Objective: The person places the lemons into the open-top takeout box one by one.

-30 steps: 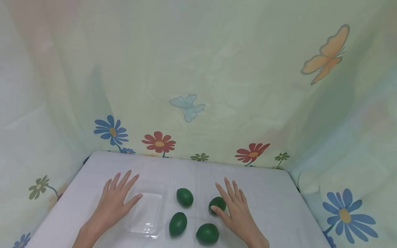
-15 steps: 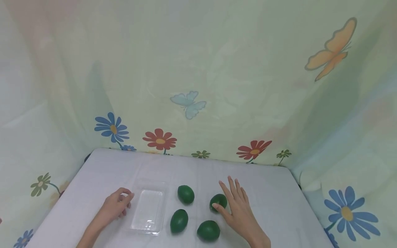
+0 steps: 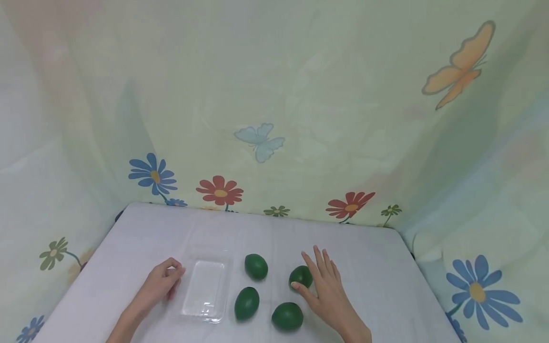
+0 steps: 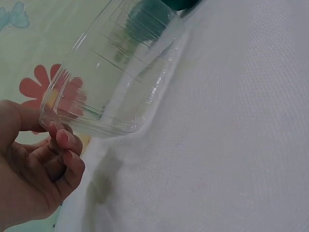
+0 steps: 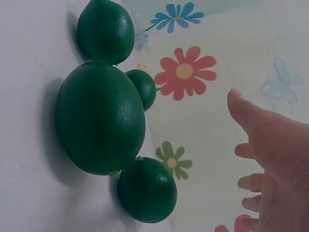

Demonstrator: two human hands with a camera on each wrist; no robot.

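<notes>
On the left, a clear plastic tray (image 3: 205, 290) sits on the white cloth. My left hand (image 3: 159, 281) is at its left edge, fingers curled; in the left wrist view thumb and forefinger pinch a corner of the tray's rim (image 4: 55, 104). Green limes lie to the tray's right: a back one (image 3: 256, 267), a front one (image 3: 247, 303), a front right one (image 3: 288, 316) and a back right one (image 3: 299, 275). Over that back right lime hovers my right hand (image 3: 330, 295), fingers spread and holding nothing; its thumb partly hides the fruit.
A white cloth covers the table (image 3: 386, 276). Behind and at both sides hangs a pale curtain (image 3: 326, 95) printed with flowers and butterflies, close to the table's back edge.
My left hand has gone from spread fingers above the tray's left side to curled fingers pinching its rim. My right hand stays nearly in place over the back right lime.
</notes>
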